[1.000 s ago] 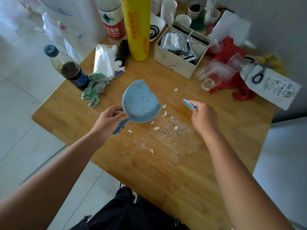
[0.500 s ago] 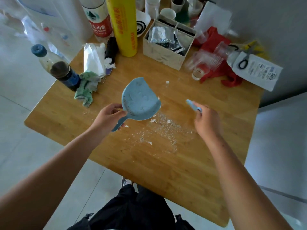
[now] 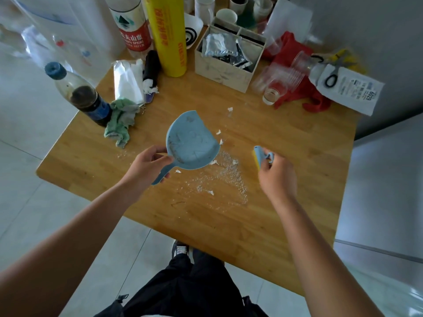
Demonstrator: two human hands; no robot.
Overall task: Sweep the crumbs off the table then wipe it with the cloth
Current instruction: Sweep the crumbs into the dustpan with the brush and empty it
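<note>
our left hand [image 3: 146, 163] grips the dustpan [image 3: 192, 143], our right hand [image 3: 278, 177] the brush [image 3: 259, 156]; a hard stroke could flick crumbs [image 3: 226, 172] left past the pan, off the table [image 3: 297, 145].

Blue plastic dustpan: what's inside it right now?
The blue plastic dustpan, gripped by the left hand, shows only faint smudges and dark specks near its handle end. White crumbs lie on the wooden table beside it. Crumbs under the pan, if any, are covered.
</note>
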